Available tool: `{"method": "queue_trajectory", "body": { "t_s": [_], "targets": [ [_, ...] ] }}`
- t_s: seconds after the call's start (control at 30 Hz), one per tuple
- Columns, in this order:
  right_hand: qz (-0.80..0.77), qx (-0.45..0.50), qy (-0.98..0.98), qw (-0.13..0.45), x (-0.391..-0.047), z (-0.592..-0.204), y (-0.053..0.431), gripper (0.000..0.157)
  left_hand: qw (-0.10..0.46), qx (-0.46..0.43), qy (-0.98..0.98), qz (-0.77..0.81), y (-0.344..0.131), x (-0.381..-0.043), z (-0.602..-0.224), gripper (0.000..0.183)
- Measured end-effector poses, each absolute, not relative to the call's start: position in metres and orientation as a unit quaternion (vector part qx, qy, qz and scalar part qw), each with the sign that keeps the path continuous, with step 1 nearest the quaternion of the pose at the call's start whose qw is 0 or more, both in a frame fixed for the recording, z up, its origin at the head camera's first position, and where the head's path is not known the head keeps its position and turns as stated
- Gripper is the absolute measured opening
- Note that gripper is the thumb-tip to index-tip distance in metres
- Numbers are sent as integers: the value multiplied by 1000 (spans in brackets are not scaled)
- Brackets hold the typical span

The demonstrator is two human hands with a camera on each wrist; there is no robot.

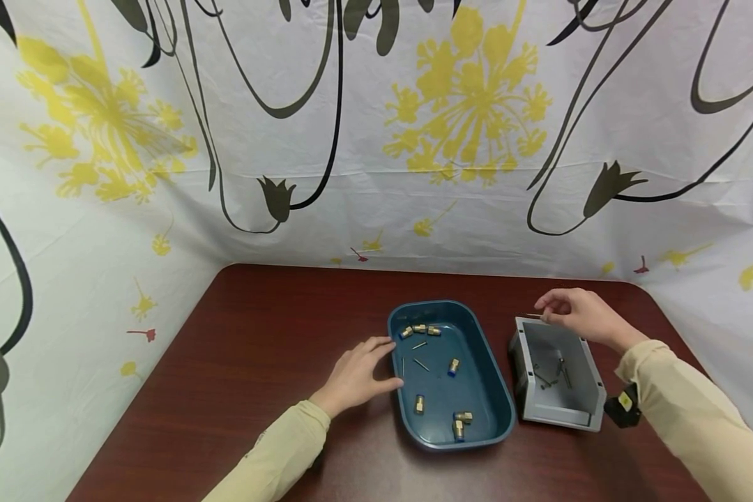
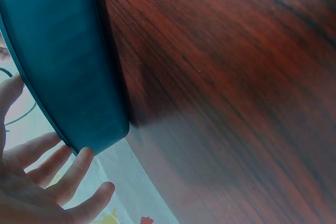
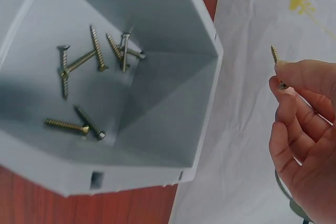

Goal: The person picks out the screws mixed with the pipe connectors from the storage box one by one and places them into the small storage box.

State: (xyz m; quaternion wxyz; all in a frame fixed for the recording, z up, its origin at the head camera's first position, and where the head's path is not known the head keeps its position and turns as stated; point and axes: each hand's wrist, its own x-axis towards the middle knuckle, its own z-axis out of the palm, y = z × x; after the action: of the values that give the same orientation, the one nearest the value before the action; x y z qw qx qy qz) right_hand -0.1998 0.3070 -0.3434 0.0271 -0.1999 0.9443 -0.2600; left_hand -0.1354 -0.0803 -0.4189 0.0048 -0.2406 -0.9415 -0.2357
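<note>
Between thumb and fingertips, my right hand [image 1: 579, 314] pinches a small brass-coloured screw [image 3: 274, 54] by its head end, above the far edge of a grey plastic bin [image 3: 157, 179]. Several similar screws [image 3: 96, 48] lie scattered on the bin's floor. My left hand [image 1: 359, 373] touches the left rim of a blue tray [image 1: 498, 397], its fingers spread and loosely bent. Inside the tray are several brass fittings with blue ends [image 1: 454, 367] and a few thin screws [image 1: 421, 364]. From the left wrist, the tray's outer wall [image 2: 63, 51] shows with fingertips at its rim.
Both containers stand side by side on a dark red-brown wooden table [image 1: 276, 335], the bin to the right of the tray. A white cloth [image 1: 364, 139] with yellow flowers and dark stems hangs behind and at the left of the table.
</note>
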Motion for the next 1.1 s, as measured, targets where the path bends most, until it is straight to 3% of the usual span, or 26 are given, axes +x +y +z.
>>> {"method": "queue_trajectory", "body": {
  "t_s": [1.1],
  "targets": [
    [-274, -199, 940, 34, -196, -346, 309, 14, 9, -241, -941, -236, -81, -136, -420, 65]
  ]
}}
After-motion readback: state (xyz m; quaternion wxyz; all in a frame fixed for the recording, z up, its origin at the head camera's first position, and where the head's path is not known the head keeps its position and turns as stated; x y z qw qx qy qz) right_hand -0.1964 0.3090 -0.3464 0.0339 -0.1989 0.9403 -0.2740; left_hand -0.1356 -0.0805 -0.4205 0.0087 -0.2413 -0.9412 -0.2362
